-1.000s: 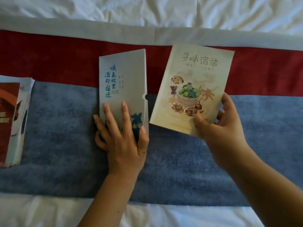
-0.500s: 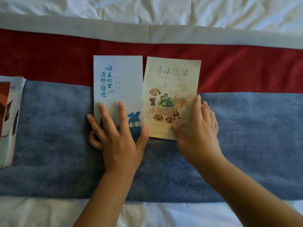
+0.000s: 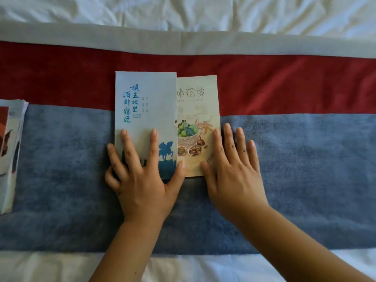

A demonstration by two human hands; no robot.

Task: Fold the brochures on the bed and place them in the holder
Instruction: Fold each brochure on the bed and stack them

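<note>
A pale grey-blue paper holder [image 3: 145,110] with blue characters and a horse-rider silhouette lies flat on the bed runner. A cream brochure [image 3: 198,110] with a basket of fruit on its cover is slid partway into the holder's right side; its left part is hidden inside. My left hand [image 3: 142,176] presses flat on the holder's lower half, fingers spread. My right hand [image 3: 234,169] lies flat at the brochure's right edge, thumb and forefinger touching it and the other fingers on the cloth.
A stack of other brochures [image 3: 11,151] lies at the left edge. The red and blue bed runner [image 3: 305,151] crosses the white bed sheet [image 3: 203,13], with white sheet also along the near edge.
My right hand laid the cream brochure down beside the holder, then pushed it leftward into the holder's open side. The left hand stayed pressed on the holder.
</note>
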